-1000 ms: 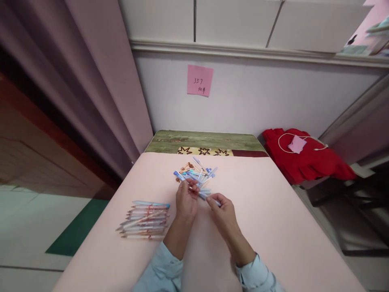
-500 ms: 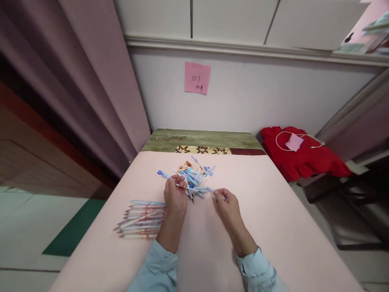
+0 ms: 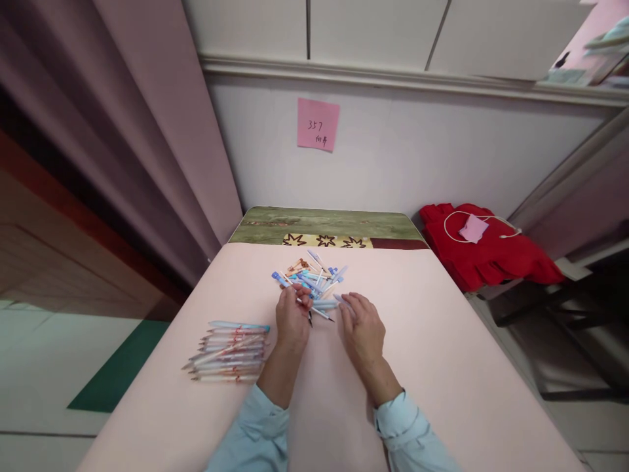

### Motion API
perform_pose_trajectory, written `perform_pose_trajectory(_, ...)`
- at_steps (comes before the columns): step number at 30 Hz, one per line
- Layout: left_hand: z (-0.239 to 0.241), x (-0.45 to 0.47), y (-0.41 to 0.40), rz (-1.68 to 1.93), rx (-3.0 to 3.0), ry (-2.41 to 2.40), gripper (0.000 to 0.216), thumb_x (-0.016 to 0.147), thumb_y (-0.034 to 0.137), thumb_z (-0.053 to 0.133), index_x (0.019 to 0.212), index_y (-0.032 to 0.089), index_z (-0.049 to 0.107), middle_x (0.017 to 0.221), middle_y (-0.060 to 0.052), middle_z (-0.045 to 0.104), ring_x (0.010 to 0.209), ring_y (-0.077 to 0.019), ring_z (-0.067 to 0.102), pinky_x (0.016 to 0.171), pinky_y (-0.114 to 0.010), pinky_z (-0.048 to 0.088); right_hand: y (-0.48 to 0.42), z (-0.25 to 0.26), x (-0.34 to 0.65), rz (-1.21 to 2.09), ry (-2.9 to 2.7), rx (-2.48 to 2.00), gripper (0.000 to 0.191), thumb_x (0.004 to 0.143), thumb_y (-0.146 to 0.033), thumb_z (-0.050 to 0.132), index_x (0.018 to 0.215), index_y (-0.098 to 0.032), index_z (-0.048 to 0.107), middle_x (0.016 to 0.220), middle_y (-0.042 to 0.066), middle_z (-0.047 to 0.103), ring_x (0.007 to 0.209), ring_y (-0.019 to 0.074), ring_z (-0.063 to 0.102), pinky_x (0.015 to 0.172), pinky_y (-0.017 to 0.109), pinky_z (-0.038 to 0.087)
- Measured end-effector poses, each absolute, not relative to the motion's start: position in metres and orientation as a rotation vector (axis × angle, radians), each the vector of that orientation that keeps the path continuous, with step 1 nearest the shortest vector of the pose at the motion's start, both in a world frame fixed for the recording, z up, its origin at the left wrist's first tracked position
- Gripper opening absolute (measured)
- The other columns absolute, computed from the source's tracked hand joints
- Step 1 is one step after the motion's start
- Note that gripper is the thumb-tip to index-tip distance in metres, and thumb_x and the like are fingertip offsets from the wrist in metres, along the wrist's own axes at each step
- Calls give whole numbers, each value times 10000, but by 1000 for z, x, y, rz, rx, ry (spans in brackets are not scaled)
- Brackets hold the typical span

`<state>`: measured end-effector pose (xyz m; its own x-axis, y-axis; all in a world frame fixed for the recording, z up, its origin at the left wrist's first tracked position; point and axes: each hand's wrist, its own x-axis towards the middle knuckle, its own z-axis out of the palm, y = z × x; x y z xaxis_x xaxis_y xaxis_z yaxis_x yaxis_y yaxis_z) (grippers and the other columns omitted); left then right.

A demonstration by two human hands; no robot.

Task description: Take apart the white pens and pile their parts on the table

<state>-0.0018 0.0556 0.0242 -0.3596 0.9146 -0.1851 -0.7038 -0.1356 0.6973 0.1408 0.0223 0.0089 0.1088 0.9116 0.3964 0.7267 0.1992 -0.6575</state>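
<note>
Fingers [image 3: 301, 303] of our left hand [image 3: 293, 324] close around a blue-capped pen [image 3: 278, 279] at the loose pile [image 3: 318, 278] near the tabletop's [image 3: 442, 341] far edge. Our right hand [image 3: 364, 329] curls onto a pale pen [image 3: 339, 299]; we cannot tell whether it grips. We judge we are picking through the pile, with a tidy row [image 3: 230, 354] by the left edge. Freeing one pen calls for a fine pinch.

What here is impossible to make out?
All in the head view:
- Whether the right hand grips a pen: its back hides the palm.
- How the left hand holds the blue-capped pen: fingers cover it.
- How many pens the loose pile has: overlapping, tiny.
- Writing on the pink note: too small.
</note>
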Motion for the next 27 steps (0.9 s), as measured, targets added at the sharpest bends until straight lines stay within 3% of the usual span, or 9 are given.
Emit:
perform_pose_trajectory(2,23,2,55,1737,335,864,281,743,392,710,789,158,561,642,-8,601,485,-60,461,481,-187,363,20,11,139,347,-1667,-1502,270,930,-371,514,1028,-235,726,1106,78,677,1031,220,595,893,322,439)
perform_pose_trajectory(7,23,9,52,1707,323,850,278,738,383,710,805,155,566,650,-7,609,485,-66,470,487,-196,377,17,11,132,558,-1745,-1481,150,828,-397,665,885,-291,756,1076,23,678,781,166,637,696,272,466)
perform_pose_trajectory(11,27,7,51,1711,374,887,301,754,420,700,831,155,580,743,-42,667,578,-102,573,593,-238,464,18,10,133,578,-1708,-1493,144,829,-367,642,853,-285,757,1091,17,674,641,122,600,641,263,445)
perform_pose_trajectory(14,30,3,51,1735,427,942,325,764,447,696,872,151,616,811,-59,694,669,-126,628,681,-265,491,23,10,141,515,-1579,-1592,220,838,-415,595,840,-261,753,955,22,696,639,130,588,638,259,427)
perform_pose_trajectory(19,29,5,51,1736,415,911,331,728,416,746,865,123,675,790,-62,689,710,-124,628,700,-253,489,32,7,156,510,-1420,-1863,315,865,-465,503,815,-263,740,714,1,689,639,172,595,579,261,362)
perform_pose_trajectory(27,29,8,49,1661,359,857,290,753,368,728,873,107,688,789,-87,696,691,-133,634,681,-261,499,29,11,152,395,-1525,-1881,262,866,-427,534,861,-254,731,774,14,686,695,176,606,611,263,352)
